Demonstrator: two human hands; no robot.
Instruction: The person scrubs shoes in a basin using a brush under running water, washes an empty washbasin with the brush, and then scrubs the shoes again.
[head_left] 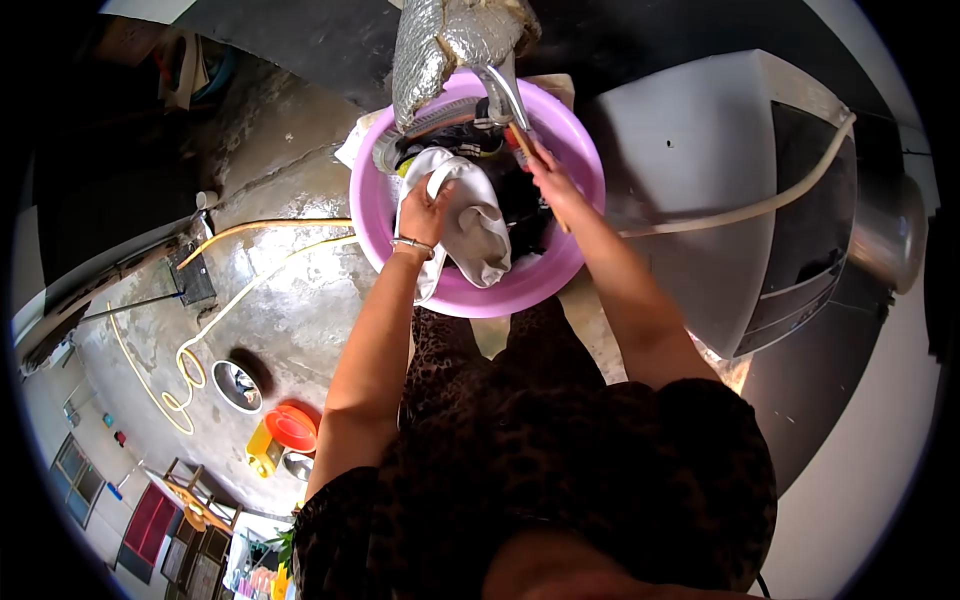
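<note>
**Two hands working wet cloth in a pink basin**

The person is standing over a round pink plastic basin [372, 205], looking straight down into it. The basin is sitting on a wet, grey concrete floor [290, 310], just beside a large white boxy machine [690, 160] on the person's right.

The left hand [425, 212] is closing around a pale grey-white garment [478, 232], fingers curled over its upper edge and pinching a fold of the cloth. A thin metal bangle [413, 244] is sitting on that wrist. The garment is draping down from the grip toward the near rim of the basin, its long axis running roughly from the far side toward the person, so most of the cloth is hanging below and to the right of the left hand.

The right hand [548, 178] is reaching in at the far right of the basin, over dark laundry [520, 200]. It is lying beside a slim wooden handle [522, 146]; whether the fingers are wrapping it or pressing the dark cloth, I cannot tell. It is not touching the pale garment; the left hand is the nearer one.

A crinkled silver foil-wrapped pipe [425, 50] is coming down over the basin's far rim. A pale hose [760, 205] is running across the white machine. A yellow hose [190, 365] is looping over the floor at left, near an orange round lid [291, 428].
</note>
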